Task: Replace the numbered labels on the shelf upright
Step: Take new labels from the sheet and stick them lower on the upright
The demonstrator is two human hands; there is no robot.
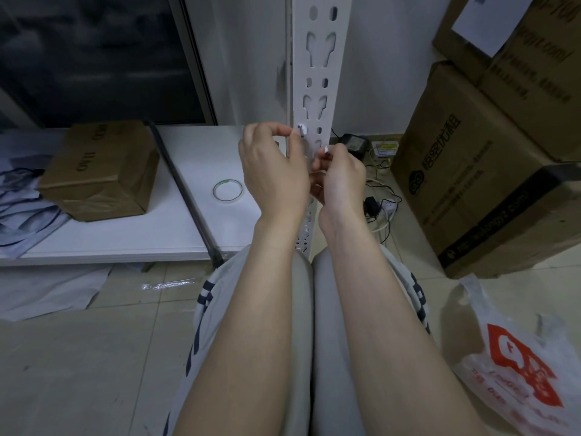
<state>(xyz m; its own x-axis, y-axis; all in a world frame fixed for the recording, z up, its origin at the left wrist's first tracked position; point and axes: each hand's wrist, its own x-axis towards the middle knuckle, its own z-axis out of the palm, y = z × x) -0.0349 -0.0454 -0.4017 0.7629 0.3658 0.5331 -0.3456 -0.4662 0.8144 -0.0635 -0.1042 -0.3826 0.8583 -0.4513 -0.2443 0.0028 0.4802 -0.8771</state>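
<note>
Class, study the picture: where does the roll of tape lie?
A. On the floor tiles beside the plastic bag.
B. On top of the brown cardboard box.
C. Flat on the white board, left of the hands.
C: the roll of tape lies flat on the white board.

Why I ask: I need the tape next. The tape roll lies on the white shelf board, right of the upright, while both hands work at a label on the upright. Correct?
No: the head view shows the tape roll on the white shelf board left of the upright, not right. The left hand and right hand work at a label there.
</note>
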